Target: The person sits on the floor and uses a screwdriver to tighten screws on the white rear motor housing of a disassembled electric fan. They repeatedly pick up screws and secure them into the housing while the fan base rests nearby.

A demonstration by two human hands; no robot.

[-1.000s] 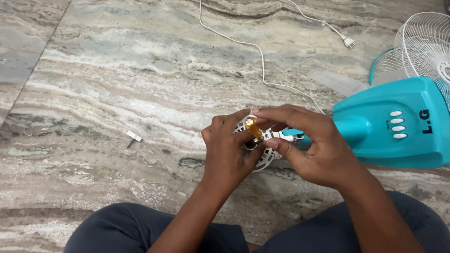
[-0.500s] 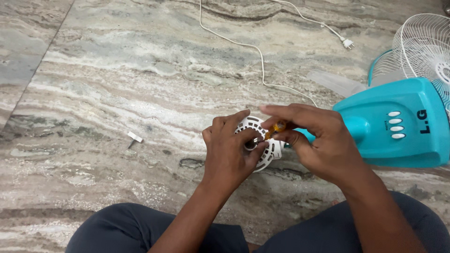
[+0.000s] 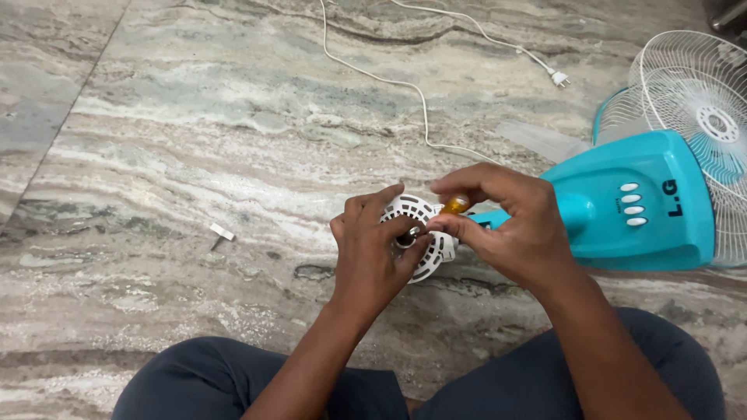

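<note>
Head view: my left hand [image 3: 372,250] is curled around the white slotted motor cover [image 3: 420,237], which sits just past my fingers, above the marble floor [image 3: 194,140]. My right hand [image 3: 510,225] pinches an amber-handled screwdriver [image 3: 454,204] against the cover, just beside the teal fan base [image 3: 630,206].

A marble floor [image 3: 194,140] — grey-veined — is seen throughout. On it are laid a teal fan base [image 3: 630,206], a white wire grille [image 3: 692,93], a white cord [image 3: 389,78] with plug [image 3: 559,77] — and a small white piece [image 3: 222,232].
</note>
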